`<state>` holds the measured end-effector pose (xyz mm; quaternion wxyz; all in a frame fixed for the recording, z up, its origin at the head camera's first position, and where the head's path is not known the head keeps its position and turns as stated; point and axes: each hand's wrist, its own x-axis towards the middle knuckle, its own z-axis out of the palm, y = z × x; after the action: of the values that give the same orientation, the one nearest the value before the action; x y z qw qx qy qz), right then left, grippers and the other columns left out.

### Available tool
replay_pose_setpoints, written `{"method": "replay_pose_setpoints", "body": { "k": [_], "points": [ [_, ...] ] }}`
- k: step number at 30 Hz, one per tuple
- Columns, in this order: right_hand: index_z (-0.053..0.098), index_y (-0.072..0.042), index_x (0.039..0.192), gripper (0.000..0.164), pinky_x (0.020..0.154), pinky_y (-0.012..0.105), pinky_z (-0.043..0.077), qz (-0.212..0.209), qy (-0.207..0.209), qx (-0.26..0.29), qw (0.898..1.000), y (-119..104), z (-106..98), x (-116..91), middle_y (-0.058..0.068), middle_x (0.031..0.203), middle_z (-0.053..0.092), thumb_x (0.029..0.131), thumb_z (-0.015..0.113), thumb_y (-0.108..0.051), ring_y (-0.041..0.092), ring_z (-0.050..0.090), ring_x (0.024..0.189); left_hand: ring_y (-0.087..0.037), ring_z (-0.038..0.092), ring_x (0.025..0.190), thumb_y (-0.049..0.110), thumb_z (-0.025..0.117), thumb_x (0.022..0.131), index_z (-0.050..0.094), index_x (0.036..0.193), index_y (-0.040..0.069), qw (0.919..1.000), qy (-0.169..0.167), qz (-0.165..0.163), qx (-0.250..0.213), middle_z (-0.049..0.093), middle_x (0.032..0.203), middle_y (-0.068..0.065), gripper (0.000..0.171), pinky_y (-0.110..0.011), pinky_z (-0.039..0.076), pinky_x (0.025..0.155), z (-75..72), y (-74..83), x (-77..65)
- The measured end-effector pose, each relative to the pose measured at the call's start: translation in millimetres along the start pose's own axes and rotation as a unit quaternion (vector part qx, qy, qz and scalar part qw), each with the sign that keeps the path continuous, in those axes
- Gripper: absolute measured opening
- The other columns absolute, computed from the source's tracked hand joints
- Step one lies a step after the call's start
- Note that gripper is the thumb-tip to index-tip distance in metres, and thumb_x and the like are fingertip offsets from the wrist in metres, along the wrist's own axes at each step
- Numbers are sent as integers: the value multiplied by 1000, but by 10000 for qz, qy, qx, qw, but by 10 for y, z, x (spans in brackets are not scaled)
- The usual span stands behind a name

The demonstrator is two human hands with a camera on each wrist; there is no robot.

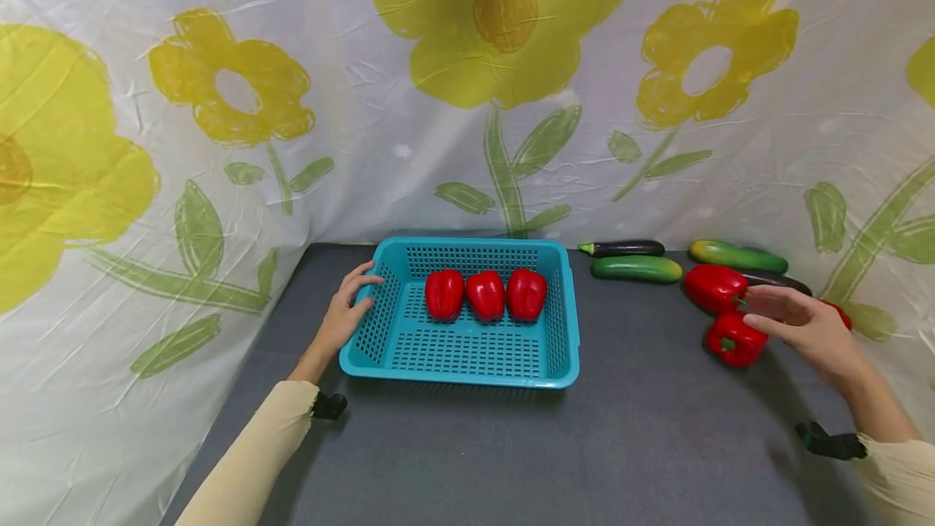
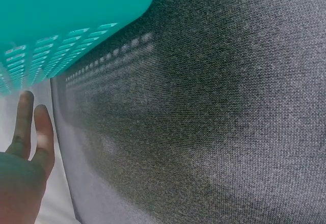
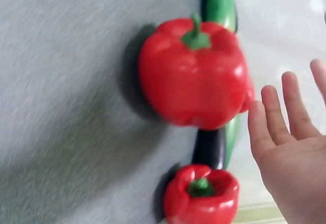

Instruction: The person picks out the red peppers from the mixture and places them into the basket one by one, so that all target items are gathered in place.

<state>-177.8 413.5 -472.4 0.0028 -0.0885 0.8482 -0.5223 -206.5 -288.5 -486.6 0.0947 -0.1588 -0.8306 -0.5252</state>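
Note:
My left hand (image 1: 342, 315) is at the left rim of a turquoise plastic basket (image 1: 460, 381), its fingers spread and only slightly bent. In the left wrist view two fingers (image 2: 43, 132) show beside the perforated basket wall (image 2: 66, 5). Three red bell peppers (image 1: 485, 296) stand in a row inside the basket. Far to the right, my right hand (image 1: 825, 335) hovers with loose, spread fingers beside two more red bell peppers, one behind (image 1: 712, 288) and one nearer (image 1: 733, 341). Nothing is in its grasp. The right wrist view shows a pepper (image 3: 193, 76) left of the fingertips.
An eggplant (image 1: 626, 248) and a green cucumber (image 1: 635, 269) lie right of the basket. Farther right are another cucumber (image 1: 738, 256) and a partly covered eggplant (image 1: 785, 280). Part of another red pepper (image 1: 840, 315) shows behind my right hand. A flowered curtain (image 1: 402, 161) borders the grey table (image 1: 453, 461).

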Motion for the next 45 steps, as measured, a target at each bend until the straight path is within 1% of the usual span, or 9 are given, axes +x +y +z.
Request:
{"method": "replay_pose_setpoints", "body": {
  "k": [4, 7, 13, 24, 32, 35, 41, 43, 45],
  "points": [
    [53, -2, 143, 53, 88, 12, 43, -106, -138, -354, 9992, 68, -14, -44, -12, 131, 61, 94, 73, -5, 0, 56, 117, -52, 21, 143, -16, 47, 94, 57, 127, -17, 10000, -14, -1, -1, 29, 156, -30, 34, -62, 28, 97, 8, 1, -5],
    [53, -3, 144, 56, 91, 11, 40, -145, -241, -522, 9982, 124, -13, -64, -7, 136, 58, 92, 75, -6, -1, 52, 119, -53, 21, 143, -16, 46, 94, 57, 127, -17, 10000, -16, 45, -2, 29, 156, -31, 34, -61, 28, 96, 9, 1, -8],
    [50, -1, 146, 61, 92, 10, 37, -158, -379, -635, 9971, 224, 25, -80, 7, 142, 50, 91, 77, -8, 7, 47, 124, -54, 21, 142, -17, 47, 94, 57, 126, -18, 9999, 27, 130, 11, 30, 155, -32, 34, -62, 29, 95, 7, 0, -16],
    [49, -7, 149, 63, 84, 14, 39, 202, -627, -950, 9933, 308, 88, -55, 15, 145, 47, 93, 77, -20, 4, 42, 120, -54, 22, 142, -16, 48, 93, 57, 125, -18, 10000, 57, 42, 39, 30, 155, -32, 33, -65, 27, 97, 16, -4, -26],
    [52, -8, 146, 63, 84, 18, 37, 382, -536, -950, 9933, 362, 103, -46, 15, 144, 49, 91, 79, -21, 1, 40, 120, -53, 21, 143, -15, 47, 94, 57, 126, -17, 10000, 58, -41, 36, 30, 156, -30, 34, -65, 26, 99, 12, -2, -30],
    [51, -9, 147, 64, 85, 22, 37, 457, -562, -978, 9926, 371, 103, -38, 15, 146, 47, 91, 79, -22, 9, 41, 123, -53, 22, 143, -16, 47, 93, 57, 125, -17, 10000, 66, -11, 19, 30, 155, -30, 34, -64, 27, 98, 12, 1, -25],
    [50, -7, 147, 65, 84, 24, 38, 511, -544, -890, 9932, 376, 97, -29, 21, 147, 43, 91, 78, -23, 45, 39, 131, -53, 22, 143, -15, 47, 93, 58, 126, -17, 10000, 65, 37, 17, 30, 155, -30, 34, -62, 28, 97, 10, 5, -11],
    [51, -7, 147, 64, 83, 29, 40, 516, -493, -938, 9930, 382, 94, -29, 22, 146, 43, 92, 78, -24, 46, 41, 130, -53, 21, 143, -16, 47, 93, 58, 126, -17, 10000, 59, 22, 3, 30, 155, -30, 34, -62, 27, 98, 7, 2, -10],
    [52, -8, 146, 62, 82, 30, 42, 491, -409, -1037, 9925, 391, 95, -29, 19, 143, 47, 92, 78, -25, 35, 46, 124, -53, 21, 143, -15, 47, 93, 58, 126, -17, 10000, 61, 1, -15, 30, 156, -30, 34, -63, 27, 98, 5, -2, -11]
  ]
}}
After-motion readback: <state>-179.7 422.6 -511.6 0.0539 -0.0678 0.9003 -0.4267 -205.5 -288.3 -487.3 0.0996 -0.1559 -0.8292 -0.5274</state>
